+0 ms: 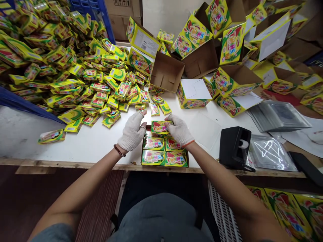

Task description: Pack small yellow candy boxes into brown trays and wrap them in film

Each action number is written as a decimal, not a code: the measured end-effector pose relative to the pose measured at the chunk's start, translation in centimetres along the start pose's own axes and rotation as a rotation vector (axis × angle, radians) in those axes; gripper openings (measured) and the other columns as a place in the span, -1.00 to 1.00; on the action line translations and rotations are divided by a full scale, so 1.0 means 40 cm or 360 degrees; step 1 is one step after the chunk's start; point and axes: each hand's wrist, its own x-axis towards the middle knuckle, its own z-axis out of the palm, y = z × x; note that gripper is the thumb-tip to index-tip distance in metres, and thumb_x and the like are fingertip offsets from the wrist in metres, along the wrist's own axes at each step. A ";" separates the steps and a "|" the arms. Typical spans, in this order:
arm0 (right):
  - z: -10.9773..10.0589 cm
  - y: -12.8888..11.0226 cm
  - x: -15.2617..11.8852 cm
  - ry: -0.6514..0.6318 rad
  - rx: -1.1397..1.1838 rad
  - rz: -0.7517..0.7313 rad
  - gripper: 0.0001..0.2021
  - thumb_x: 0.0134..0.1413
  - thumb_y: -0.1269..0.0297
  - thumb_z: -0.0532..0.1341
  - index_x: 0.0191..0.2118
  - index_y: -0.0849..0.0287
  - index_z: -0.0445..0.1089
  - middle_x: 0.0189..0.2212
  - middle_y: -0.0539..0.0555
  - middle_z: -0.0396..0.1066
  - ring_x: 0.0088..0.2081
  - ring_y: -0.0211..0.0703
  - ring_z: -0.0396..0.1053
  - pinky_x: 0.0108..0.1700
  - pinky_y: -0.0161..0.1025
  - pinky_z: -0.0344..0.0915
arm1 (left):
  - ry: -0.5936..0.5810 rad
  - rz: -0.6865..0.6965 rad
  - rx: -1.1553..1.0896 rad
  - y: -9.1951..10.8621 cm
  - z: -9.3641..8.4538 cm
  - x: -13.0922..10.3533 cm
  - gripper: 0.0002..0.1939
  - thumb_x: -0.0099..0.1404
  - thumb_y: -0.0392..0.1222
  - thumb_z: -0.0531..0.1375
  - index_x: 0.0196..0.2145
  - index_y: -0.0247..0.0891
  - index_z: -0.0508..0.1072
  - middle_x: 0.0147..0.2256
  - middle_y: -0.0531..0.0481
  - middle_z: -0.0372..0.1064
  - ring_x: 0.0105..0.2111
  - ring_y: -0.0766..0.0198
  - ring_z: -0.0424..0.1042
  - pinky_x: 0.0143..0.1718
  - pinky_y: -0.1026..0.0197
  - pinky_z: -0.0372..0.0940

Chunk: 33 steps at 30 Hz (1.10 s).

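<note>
A display box (187, 161) at the table's front edge holds rows of small yellow-green candy boxes (153, 158) marked with colourful lettering. My right hand (179, 130), in a white knit glove with bare fingertips, grips another small candy box (158, 127) over the far end of the display box. My left hand (132, 131), gloved the same way, rests at the display box's far left side. Its thumb and fingers are apart, with nothing visible between them. Just beyond the hands lie several loose candy boxes (165, 108).
A large heap of candy boxes (75, 84) spills from a blue crate (101, 20) at left. Open display boxes (166, 72) are piled at the back and right. A black tape dispenser (233, 148) and clear plastic covers (275, 116) lie at right.
</note>
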 end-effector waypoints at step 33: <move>-0.051 0.059 -0.024 -0.0466 -0.1403 -0.0923 -0.66 0.34 0.16 0.05 0.02 0.13 0.49 0.09 0.33 0.33 0.07 0.20 0.25 0.04 0.10 0.10 | -0.0871 0.0738 0.0548 0.099 0.019 0.080 -0.79 0.25 -0.20 0.23 -0.15 -0.27 0.49 -0.09 -0.17 0.41 -0.12 0.02 0.41 -0.14 0.03 0.36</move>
